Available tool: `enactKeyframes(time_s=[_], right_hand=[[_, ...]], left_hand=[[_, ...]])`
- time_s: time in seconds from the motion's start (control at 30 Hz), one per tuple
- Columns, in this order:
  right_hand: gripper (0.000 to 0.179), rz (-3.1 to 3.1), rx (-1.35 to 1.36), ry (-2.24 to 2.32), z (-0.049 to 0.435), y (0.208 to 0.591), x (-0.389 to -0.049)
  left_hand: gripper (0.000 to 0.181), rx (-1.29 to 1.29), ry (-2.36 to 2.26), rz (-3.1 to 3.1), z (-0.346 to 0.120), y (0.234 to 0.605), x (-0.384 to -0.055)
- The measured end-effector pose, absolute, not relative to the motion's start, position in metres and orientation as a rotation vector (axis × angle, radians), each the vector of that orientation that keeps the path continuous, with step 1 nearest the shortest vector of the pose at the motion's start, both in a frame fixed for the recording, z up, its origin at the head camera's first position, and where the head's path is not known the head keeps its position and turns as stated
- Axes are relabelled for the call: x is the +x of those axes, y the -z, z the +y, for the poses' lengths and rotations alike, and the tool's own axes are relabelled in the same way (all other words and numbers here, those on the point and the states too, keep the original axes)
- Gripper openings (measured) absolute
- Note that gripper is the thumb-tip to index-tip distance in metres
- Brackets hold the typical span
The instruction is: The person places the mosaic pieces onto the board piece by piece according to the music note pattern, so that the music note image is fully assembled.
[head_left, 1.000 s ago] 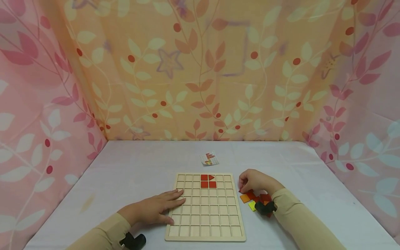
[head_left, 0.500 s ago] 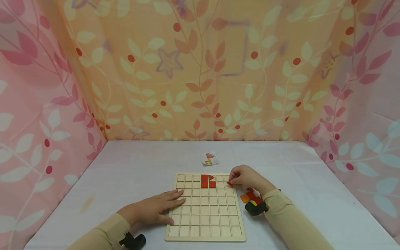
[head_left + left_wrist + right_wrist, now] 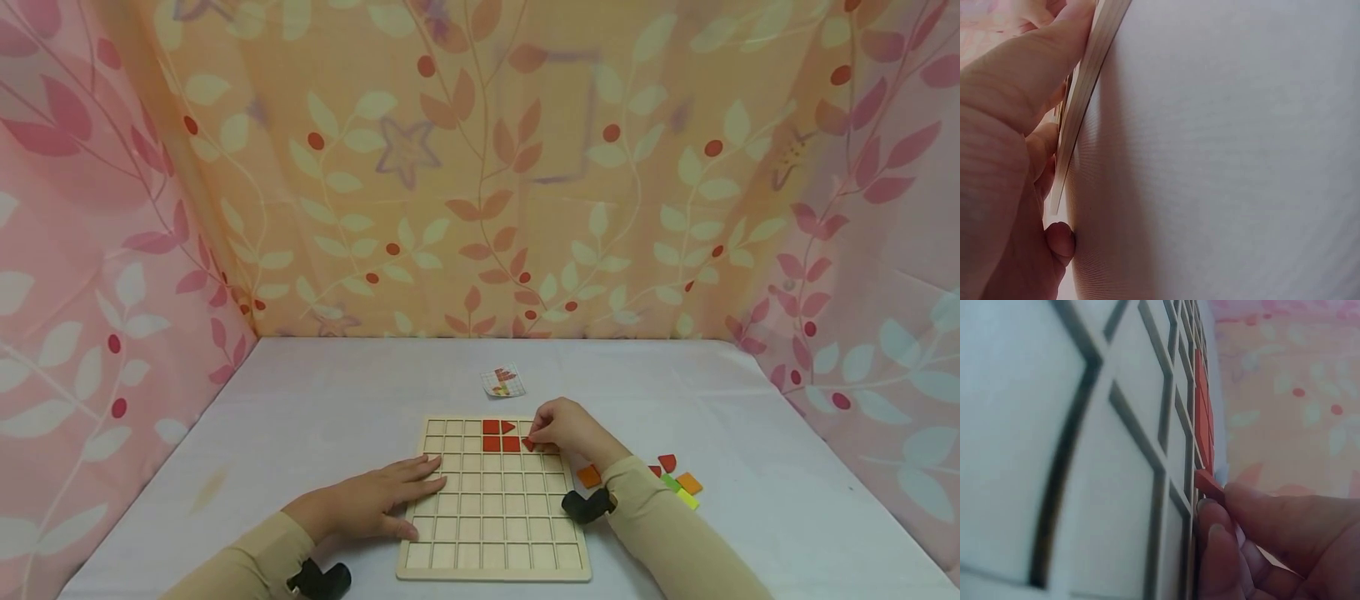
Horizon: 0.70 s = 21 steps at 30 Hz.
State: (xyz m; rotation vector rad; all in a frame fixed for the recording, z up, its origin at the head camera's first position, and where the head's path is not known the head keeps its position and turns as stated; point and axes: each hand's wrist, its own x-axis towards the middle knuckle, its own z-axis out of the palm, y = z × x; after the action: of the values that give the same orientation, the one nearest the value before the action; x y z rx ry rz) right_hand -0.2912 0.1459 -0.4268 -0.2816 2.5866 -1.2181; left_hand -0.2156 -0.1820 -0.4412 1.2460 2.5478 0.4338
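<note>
A wooden grid board (image 3: 491, 506) lies on the white table, with several red tiles (image 3: 491, 443) set in cells of its two far rows. My right hand (image 3: 572, 431) pinches a small red tile (image 3: 1210, 484) between thumb and fingers. That tile touches or hovers just over the second row, right of the red square; which of the two I cannot tell. My left hand (image 3: 378, 498) rests with spread, straight fingers on the board's left edge. In the left wrist view, the board's side (image 3: 1079, 106) shows beside the fingers.
Right of the board lie loose tiles: an orange one (image 3: 589, 476), a red one (image 3: 667, 462), a green one (image 3: 671, 482) and a yellow one (image 3: 687, 498). The right sleeve hides part of that group. A small pattern card (image 3: 503, 381) lies beyond the board.
My right hand has moved left from the loose tiles onto the board, carrying the red tile. More of the loose tiles now show right of the sleeve. The left hand has stayed put.
</note>
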Motion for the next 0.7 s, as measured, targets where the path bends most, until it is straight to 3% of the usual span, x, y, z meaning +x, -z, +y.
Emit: enactKeyframes(time_s=[0.7], right_hand=[[0.009, 2.596, -0.297, 1.146, 0.1421, 0.4244, -0.2864]], left_hand=[[0.075, 1.205, -0.434, 2.544, -0.1812, 0.4386, -0.2147]])
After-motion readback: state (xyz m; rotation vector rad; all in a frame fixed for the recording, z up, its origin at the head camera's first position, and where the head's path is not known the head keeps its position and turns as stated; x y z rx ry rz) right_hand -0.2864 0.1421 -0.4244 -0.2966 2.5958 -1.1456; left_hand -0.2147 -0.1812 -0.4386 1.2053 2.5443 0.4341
